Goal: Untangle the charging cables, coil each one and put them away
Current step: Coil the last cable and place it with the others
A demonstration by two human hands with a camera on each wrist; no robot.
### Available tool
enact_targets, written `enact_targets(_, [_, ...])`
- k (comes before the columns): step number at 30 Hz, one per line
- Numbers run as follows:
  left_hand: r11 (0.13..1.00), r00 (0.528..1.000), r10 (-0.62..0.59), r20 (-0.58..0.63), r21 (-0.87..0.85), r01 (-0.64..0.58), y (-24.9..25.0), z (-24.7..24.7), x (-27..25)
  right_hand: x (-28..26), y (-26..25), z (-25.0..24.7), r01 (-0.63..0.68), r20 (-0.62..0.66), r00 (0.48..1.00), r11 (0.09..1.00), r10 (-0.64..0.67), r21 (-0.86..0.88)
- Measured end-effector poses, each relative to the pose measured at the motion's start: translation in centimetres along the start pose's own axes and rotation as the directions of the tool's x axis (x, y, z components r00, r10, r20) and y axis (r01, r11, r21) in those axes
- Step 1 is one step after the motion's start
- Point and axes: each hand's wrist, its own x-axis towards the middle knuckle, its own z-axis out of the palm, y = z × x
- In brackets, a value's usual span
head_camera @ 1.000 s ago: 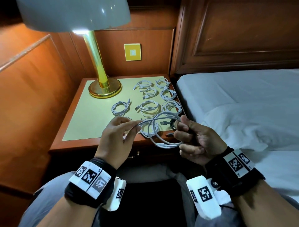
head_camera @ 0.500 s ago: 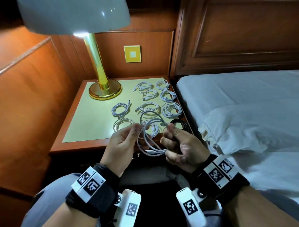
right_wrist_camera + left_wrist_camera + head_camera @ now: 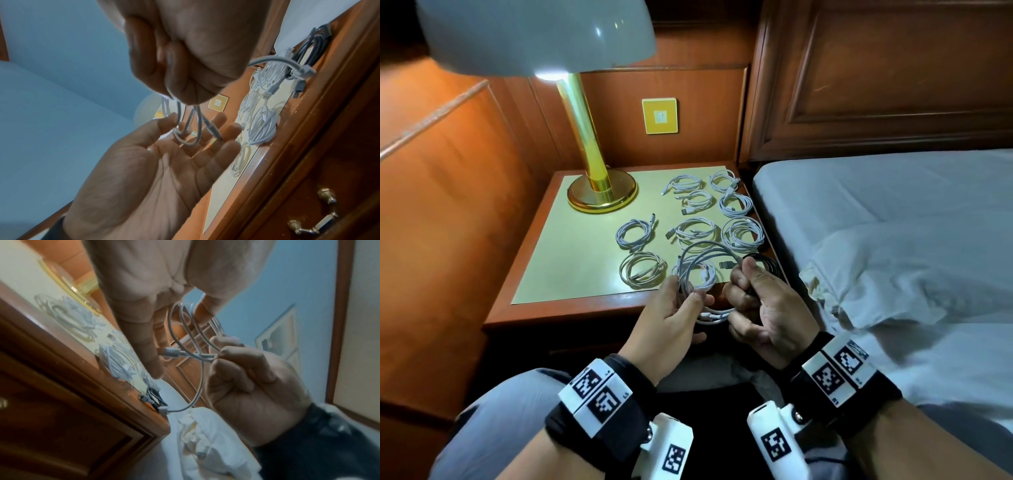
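Note:
A white charging cable (image 3: 714,315) hangs in loose loops between my two hands, just in front of the nightstand's front edge. My right hand (image 3: 743,284) grips the loops in a fist, and one plug end (image 3: 306,69) sticks out past it. My left hand (image 3: 686,291) is flat, fingers straight, with the loops (image 3: 186,141) lying across its fingers beside the thumb. Several coiled white cables (image 3: 697,231) lie in rows on the nightstand top (image 3: 571,260). A coiled black cable (image 3: 767,263) sits at its right front corner, behind my right hand.
A brass lamp (image 3: 602,192) stands at the nightstand's back left. The bed (image 3: 893,222) with white sheet and pillow runs along the right. A drawer with a brass handle (image 3: 320,216) is below the top. Wood panelling closes in the left and back.
Both hands have come closer together and nearer my body. The white cable, stretched wider a second ago, is now gathered into smaller loops between them.

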Motion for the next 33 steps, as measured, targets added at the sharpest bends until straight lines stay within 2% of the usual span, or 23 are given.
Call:
enact_targets(2, [0.990, 0.998, -0.058, -0.014, -0.128, 0.056, 0.1, 0.4, 0.1, 0.0, 0.1, 0.0, 0.025, -0.009, 1.000, 1.000, -0.025, -0.018])
enact_targets(7, [0.946, 0.999, -0.009, -0.050, -0.324, -0.008, 0.9, -0.2, 0.5, 0.6, 0.4, -0.4, 0.095, -0.025, 0.995, 0.995, -0.096, -0.029])
enact_targets(11, [0.835, 0.998, -0.022, -0.052, -0.551, -0.010, 1.6, -0.1, 0.6, 1.1, 0.6, -0.6, 0.120, -0.066, 0.990, 0.990, -0.125, -0.074])
enact_targets(14, [0.758, 0.997, -0.075, -0.031, -0.652, 0.036, 1.9, 0.6, 0.7, 1.3, 0.6, -0.4, 0.092, -0.087, 0.992, 0.995, -0.096, -0.040])
enact_targets(16, [0.742, 0.996, -0.089, -0.005, -0.668, 0.063, 2.1, 1.1, 0.9, 1.6, 0.6, -0.2, 0.089, -0.098, 0.991, 0.996, -0.090, -0.010])
enact_targets(18, [0.773, 0.996, -0.080, -0.038, -0.633, 0.038, 2.3, 1.5, 1.2, 1.9, 0.6, -0.1, 0.112, -0.107, 0.987, 0.991, -0.119, -0.073])
enact_targets(20, [0.800, 0.991, -0.069, -0.113, -0.599, -0.013, 2.5, 1.5, 1.9, 2.1, 0.7, -0.2, 0.180, -0.107, 0.971, 0.944, -0.216, -0.275])
enact_targets(22, [0.795, 0.984, -0.068, -0.163, -0.604, -0.045, 2.7, 1.0, 2.6, 2.2, 0.9, -0.4, 0.210, -0.096, 0.950, 0.836, -0.298, -0.507])
enact_targets(24, [0.805, 0.982, -0.051, -0.181, -0.590, -0.067, 2.8, 0.6, 3.4, 2.4, 1.1, -0.6, 0.208, -0.067, 0.945, 0.747, -0.320, -0.631])
enact_targets(29, [0.834, 0.979, 0.040, -0.200, -0.533, -0.143, 3.4, 0.0, 3.9, 2.8, 1.2, -0.9, 0.116, -0.081, 0.977, 0.814, -0.196, -0.569])
enact_targets(33, [0.817, 0.973, 0.105, -0.204, -0.540, -0.201, 3.8, 0.0, 3.8, 2.7, 1.5, -0.9, -0.030, -0.157, 0.986, 0.882, -0.050, -0.471])
